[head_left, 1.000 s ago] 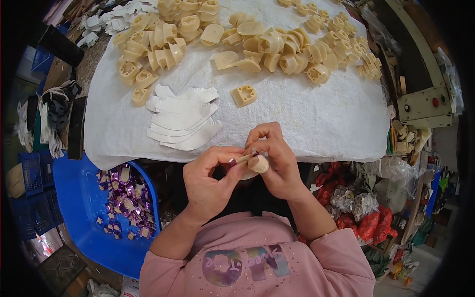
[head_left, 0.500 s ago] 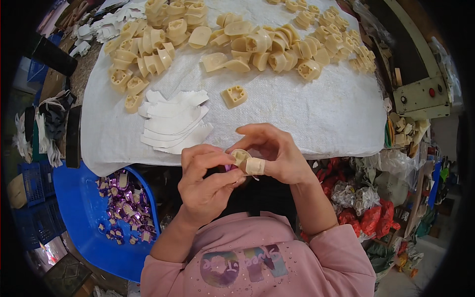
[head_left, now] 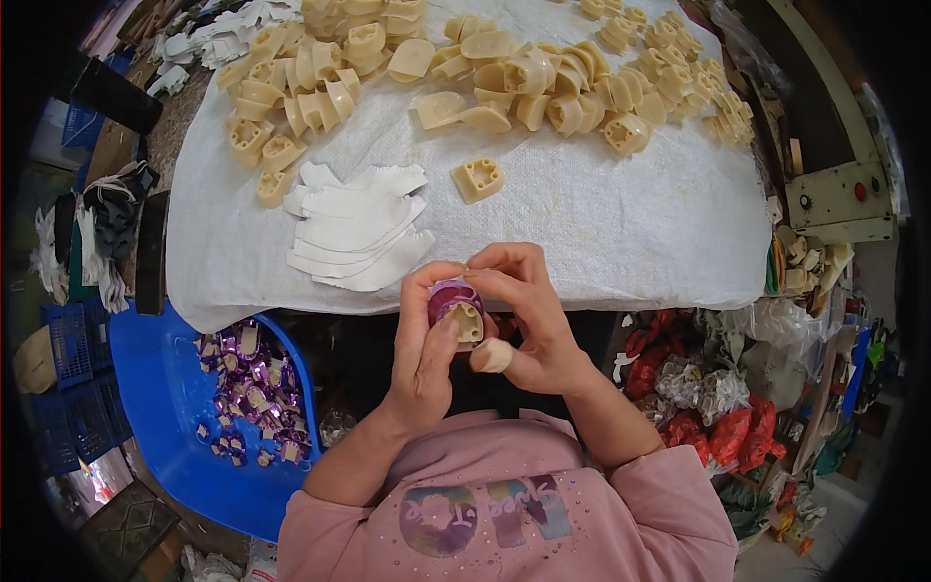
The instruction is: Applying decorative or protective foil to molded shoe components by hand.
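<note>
Pointing upright between left hand [head_left: 424,344] and right hand [head_left: 531,312], purple-wrapped cream block [head_left: 458,308].

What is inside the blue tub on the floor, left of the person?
The blue tub holds many small pieces wrapped in shiny purple foil, lying loose against its right side. The tub's upper edge is hidden under the white table cloth.

The person wore a pink top [head_left: 504,514] with short sleeves, a sparkly multicoloured chest print, and a beige bandage [head_left: 491,356] around one thumb.
</note>
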Tool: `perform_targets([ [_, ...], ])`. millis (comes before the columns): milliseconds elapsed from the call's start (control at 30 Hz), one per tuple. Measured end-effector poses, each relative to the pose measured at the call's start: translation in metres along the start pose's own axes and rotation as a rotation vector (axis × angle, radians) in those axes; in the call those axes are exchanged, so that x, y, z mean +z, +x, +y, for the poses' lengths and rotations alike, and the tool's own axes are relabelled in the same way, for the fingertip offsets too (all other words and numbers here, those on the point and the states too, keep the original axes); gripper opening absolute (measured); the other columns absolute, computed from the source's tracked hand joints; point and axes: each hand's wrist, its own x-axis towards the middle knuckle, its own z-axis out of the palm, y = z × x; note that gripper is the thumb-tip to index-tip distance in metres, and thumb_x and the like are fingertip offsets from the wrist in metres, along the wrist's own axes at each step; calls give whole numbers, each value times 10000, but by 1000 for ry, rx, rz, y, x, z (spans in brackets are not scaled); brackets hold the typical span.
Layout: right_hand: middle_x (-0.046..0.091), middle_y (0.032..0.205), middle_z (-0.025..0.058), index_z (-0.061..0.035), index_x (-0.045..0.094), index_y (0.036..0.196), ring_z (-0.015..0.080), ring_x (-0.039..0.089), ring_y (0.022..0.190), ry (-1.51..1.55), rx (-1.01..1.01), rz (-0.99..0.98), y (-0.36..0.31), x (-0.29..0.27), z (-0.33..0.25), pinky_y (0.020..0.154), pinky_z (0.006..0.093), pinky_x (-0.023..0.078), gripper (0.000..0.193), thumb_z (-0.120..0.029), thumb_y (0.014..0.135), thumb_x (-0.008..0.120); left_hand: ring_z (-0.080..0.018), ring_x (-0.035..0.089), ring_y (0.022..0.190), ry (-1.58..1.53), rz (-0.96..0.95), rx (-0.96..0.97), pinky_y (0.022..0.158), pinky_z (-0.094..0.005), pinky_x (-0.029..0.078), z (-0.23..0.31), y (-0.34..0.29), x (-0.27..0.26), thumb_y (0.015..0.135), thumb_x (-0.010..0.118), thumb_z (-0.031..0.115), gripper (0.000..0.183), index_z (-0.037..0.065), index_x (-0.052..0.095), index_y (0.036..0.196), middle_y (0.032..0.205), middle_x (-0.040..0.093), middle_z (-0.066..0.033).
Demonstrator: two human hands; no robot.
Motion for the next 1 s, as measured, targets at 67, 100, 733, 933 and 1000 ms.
perform_targets([
  [67,451,1154,127,-65,546,1184,209,523,915,252,196,-63,2,-3,-4,646,283,503,353,-200,865,615,-132,540,835,-81,-22,-21,737,-252,449,1,-3,1,966,355,345,506,4,269,1330,1031,512,-115],
  [100,455,1146,118,-61,561,1160,169,541,876,504,390,-125,4,-5,-7,570,243,512,306,-218,898,572,-151,545,867,-161,-42,-40,755,-259,448,2,-3,2,959,384,447,609,5,248,1357,1108,498,-127],
  [733,488,1156,123,-37,455,1287,239,489,1039,646,227,22,-5,30,-3,928,318,364,359,-144,945,428,-115,471,937,166,291,208,833,-257,398,3,5,16,956,344,256,398,-16,359,1247,1111,452,-97],
  [933,512,1095,128,-28,481,1258,244,511,983,352,63,64,0,31,-4,883,324,392,342,-151,951,397,-119,492,913,197,292,214,816,-257,408,-5,0,14,945,365,206,362,12,356,1250,1068,472,-87],
  [1000,515,1074,129,-26,486,1254,247,517,965,310,80,83,0,31,-4,874,326,399,340,-153,953,390,-128,505,903,182,185,125,808,-289,428,-7,-1,7,971,366,338,482,58,281,1354,1091,493,-83],
])
